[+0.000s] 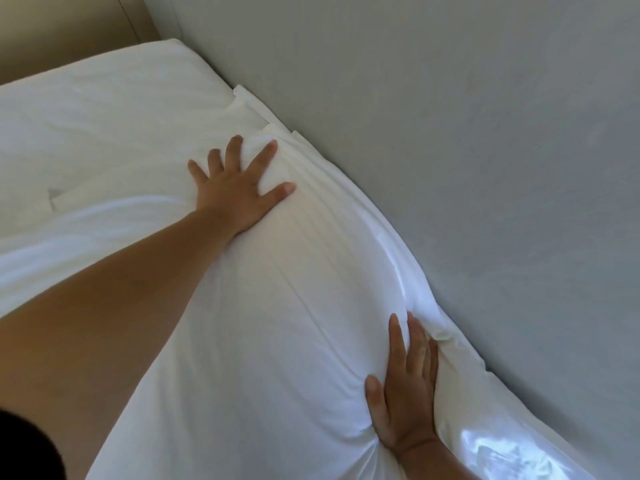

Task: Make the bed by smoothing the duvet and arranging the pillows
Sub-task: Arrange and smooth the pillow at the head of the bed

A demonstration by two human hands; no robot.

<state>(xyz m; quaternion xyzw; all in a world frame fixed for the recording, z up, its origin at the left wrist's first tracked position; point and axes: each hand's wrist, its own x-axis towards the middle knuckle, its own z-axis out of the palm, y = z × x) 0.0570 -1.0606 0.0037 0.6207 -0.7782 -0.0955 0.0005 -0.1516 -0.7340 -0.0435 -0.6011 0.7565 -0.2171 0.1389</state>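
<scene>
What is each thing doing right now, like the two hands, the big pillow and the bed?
Left hand: open, fingers spread, pressing on the pillow's far end.
Right hand: open, fingers straight, pressing on the pillow's near edge by the wall.
Pillow: lying flat, puffy, creased, dented under both hands.
Bed cover: spread out, lightly wrinkled, one fold showing.

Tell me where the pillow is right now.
In the head view the pillow lies mid-frame alongside the grey wall on the right, the left hand pressing its far end and the right hand flat on its near edge.
</scene>
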